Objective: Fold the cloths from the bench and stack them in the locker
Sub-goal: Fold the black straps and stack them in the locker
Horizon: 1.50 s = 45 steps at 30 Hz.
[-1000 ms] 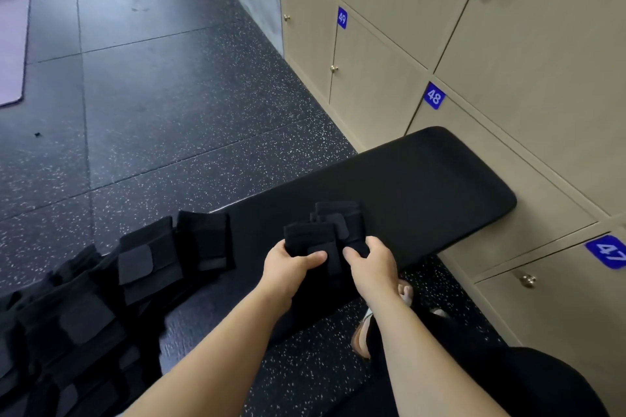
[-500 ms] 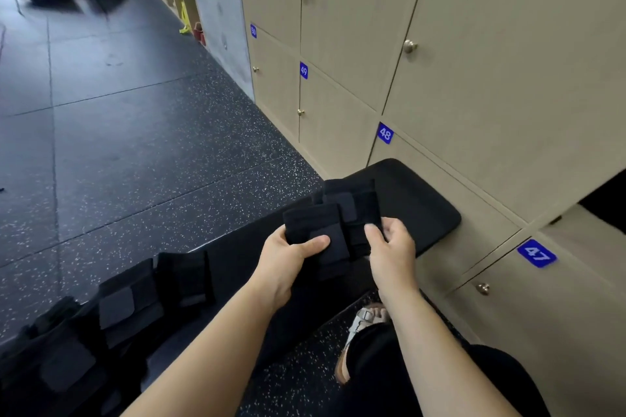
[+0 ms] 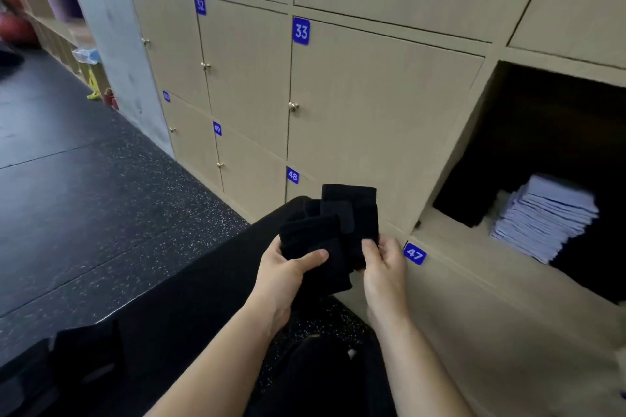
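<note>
I hold a folded black cloth (image 3: pixel 333 227) in the air above the end of the black bench (image 3: pixel 189 298). My left hand (image 3: pixel 288 267) grips its lower left part, thumb on top. My right hand (image 3: pixel 382 257) pinches its right edge. An open locker (image 3: pixel 481 145) gapes at the right, just above the label 47. Inside it lie a stack of folded light blue cloths (image 3: pixel 545 217) and dark folded items on either side. More black cloths (image 3: pixel 78 359) lie on the bench at the lower left, blurred.
Closed beige locker doors (image 3: pixel 372 112) numbered 32, 33, 48 and 49 fill the wall ahead. Dark speckled rubber floor (image 3: pixel 101 196) stretches to the left. A grey pillar (image 3: pixel 111 44) and shelves with balls stand far left. My dark-clothed knee (image 3: pixel 321 379) is below the hands.
Both hands have lifted the folded black cloth off the bench and carried it right, toward the lockers. My view has turned right and up, bringing the open locker into sight.
</note>
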{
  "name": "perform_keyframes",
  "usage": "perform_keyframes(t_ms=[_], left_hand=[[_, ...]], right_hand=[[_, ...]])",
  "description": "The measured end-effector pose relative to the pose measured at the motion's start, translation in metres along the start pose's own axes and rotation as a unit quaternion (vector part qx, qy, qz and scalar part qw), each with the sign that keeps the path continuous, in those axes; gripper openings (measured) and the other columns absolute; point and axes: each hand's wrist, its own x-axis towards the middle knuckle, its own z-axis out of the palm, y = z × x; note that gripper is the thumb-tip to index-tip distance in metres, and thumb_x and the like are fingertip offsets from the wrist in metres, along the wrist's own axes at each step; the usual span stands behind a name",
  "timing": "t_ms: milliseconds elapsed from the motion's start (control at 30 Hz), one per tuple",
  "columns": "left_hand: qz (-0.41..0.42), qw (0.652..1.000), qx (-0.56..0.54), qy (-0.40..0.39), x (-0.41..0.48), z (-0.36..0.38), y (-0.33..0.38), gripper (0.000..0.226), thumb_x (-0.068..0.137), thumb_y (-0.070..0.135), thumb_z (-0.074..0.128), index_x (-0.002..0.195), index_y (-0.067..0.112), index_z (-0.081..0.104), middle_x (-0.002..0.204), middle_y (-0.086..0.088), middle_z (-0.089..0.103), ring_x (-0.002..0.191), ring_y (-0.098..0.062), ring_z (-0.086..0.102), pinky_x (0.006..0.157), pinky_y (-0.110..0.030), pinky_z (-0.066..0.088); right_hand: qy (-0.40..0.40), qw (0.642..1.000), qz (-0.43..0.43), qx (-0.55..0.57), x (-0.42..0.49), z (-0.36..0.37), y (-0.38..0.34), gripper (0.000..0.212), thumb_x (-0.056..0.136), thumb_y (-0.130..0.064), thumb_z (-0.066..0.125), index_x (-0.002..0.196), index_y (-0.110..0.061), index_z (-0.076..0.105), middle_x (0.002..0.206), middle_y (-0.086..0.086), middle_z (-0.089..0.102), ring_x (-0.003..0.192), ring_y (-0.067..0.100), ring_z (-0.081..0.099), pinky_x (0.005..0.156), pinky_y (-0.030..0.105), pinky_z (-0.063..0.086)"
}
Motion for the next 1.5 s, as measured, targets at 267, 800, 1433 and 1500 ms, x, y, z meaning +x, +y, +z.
perform_keyframes(t_ms=[267, 800, 1433, 1500], left_hand=[[-0.067, 0.996, -0.034, -0.052, 0.001, 0.071, -0.017, 0.035, 0.079, -0.003, 0.072, 0.112, 0.008, 0.066, 0.103, -0.015, 0.074, 0.093, -0.033, 0.072, 0.082, -0.045, 0.058], [-0.102, 0.991, -0.041, -0.075, 0.024, 0.143, -0.059, 0.026, 0.081, 0.002, 0.072, 0.107, 0.006, 0.068, 0.101, -0.014, 0.075, 0.088, -0.030, 0.073, 0.068, -0.037, 0.058], [-0.121, 0.992, -0.017, -0.044, 0.103, 0.167, -0.089, 0.025, 0.083, 0.002, 0.072, 0.106, 0.009, 0.067, 0.093, -0.010, 0.076, 0.080, -0.028, 0.074, 0.072, -0.044, 0.060], [-0.126, 0.991, -0.018, -0.042, 0.110, 0.166, -0.093, 0.025, 0.082, 0.002, 0.072, 0.106, 0.009, 0.067, 0.095, -0.011, 0.076, 0.083, -0.029, 0.074, 0.070, -0.041, 0.059]], right_hand=[[0.080, 0.993, 0.052, 0.076, 0.019, -0.064, -0.006, 0.012, 0.097, -0.012, 0.050, 0.091, -0.008, 0.059, 0.094, 0.021, 0.066, 0.087, 0.033, 0.062, 0.088, 0.051, 0.052], [0.216, 0.973, 0.042, 0.065, 0.063, -0.122, 0.017, 0.010, 0.099, -0.015, 0.046, 0.091, -0.020, 0.050, 0.091, 0.008, 0.063, 0.079, 0.022, 0.057, 0.076, 0.041, 0.050], [0.188, 0.980, -0.008, -0.064, 0.158, -0.172, 0.042, 0.006, 0.101, -0.013, 0.045, 0.098, -0.016, 0.050, 0.096, 0.005, 0.064, 0.079, 0.029, 0.068, 0.062, 0.028, 0.057], [0.182, 0.980, -0.009, -0.080, 0.172, -0.183, 0.043, 0.008, 0.098, -0.011, 0.050, 0.096, -0.016, 0.055, 0.096, 0.006, 0.066, 0.082, 0.024, 0.066, 0.076, 0.043, 0.058]])
